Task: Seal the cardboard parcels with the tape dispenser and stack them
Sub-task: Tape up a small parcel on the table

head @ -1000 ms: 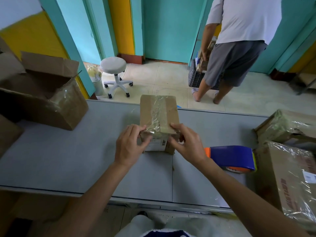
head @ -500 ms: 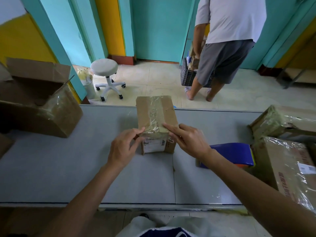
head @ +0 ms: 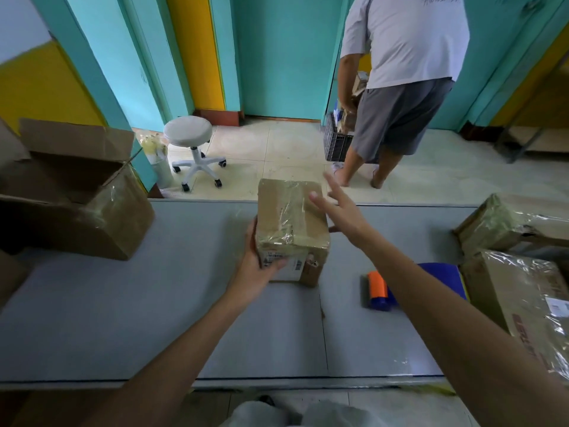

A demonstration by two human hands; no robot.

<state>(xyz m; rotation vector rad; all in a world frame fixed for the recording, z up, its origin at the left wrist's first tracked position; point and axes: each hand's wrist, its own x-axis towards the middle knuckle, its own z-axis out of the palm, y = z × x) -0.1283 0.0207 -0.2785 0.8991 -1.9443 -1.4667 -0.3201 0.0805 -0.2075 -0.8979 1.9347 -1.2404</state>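
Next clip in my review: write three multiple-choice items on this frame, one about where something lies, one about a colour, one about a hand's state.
1. Where does the blue tape dispenser with the orange roller lie?
A. on the grey table, right of the small taped cardboard parcel
B. on the round white stool
C. inside the open cardboard box at left

2. What colour is the stool's seat?
A. black
B. white
C. orange

3. How is the right hand?
A. closed on the dispenser
B. flat on the floor
C. open, fingers spread, beside the parcel

Answers: 1 A, it rests on the table under the right forearm; 2 B, the round pad is white; 3 C, it grips nothing, while the left hand holds the parcel.
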